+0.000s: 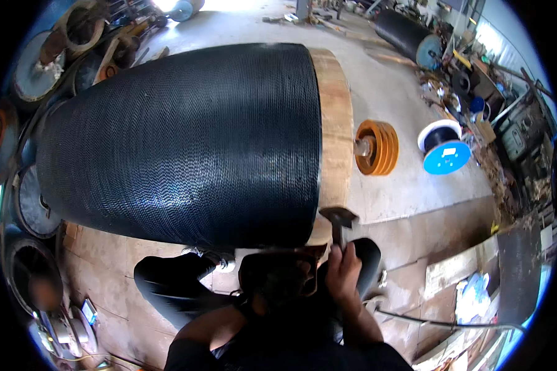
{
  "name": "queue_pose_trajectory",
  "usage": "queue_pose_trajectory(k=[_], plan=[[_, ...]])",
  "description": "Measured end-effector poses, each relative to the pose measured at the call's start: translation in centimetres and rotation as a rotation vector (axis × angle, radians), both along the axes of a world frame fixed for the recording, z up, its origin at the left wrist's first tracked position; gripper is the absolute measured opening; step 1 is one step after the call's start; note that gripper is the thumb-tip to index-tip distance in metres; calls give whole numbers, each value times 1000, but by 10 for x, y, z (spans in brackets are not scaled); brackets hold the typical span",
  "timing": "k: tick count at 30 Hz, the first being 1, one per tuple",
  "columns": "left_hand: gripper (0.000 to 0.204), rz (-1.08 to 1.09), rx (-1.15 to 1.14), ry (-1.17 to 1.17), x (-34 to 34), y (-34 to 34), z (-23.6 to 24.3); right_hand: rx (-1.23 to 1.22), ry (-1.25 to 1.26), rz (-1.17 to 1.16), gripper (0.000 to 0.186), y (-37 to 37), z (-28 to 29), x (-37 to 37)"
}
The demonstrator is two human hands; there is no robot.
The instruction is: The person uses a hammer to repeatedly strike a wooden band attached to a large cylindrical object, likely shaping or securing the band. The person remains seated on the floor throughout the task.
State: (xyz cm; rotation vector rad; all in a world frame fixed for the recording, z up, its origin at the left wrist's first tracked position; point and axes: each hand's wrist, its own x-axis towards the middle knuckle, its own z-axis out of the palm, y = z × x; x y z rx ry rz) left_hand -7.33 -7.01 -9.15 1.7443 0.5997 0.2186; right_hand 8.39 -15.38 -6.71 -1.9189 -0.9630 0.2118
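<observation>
A big drum wound in ridged black material lies across the space before me, with a pale wooden end on its right. My right hand is closed round the handle of a hammer. Its dark, flared head is raised beside the lower corner of the wooden end; I cannot tell whether they touch. Close to my lap, my left hand sits in deep shadow by a dark box-like thing, its fingers hidden. My bent knees are on both sides of that thing.
An orange grooved pulley sits on the shaft beyond the wooden end. Farther right stands a blue-flanged spool. Rollers and wheels are stacked along the left. Planks, a plastic bag and a hose lie at lower right.
</observation>
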Motion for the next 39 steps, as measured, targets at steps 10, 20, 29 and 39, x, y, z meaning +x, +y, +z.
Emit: queue_pose_trajectory(k=[10, 20, 29, 39], plan=[[32, 213, 1117, -437, 11, 71, 68, 39, -110, -26, 11, 12, -2, -4], [30, 470, 1649, -430, 37, 153, 103, -132, -142, -22, 17, 11, 7, -1], [41, 477, 1581, -441, 41, 160, 101, -152, -359, -10, 15, 10, 6, 1], [43, 511, 1604, -394, 42, 161, 109, -147, -402, -9, 10, 10, -4, 3]])
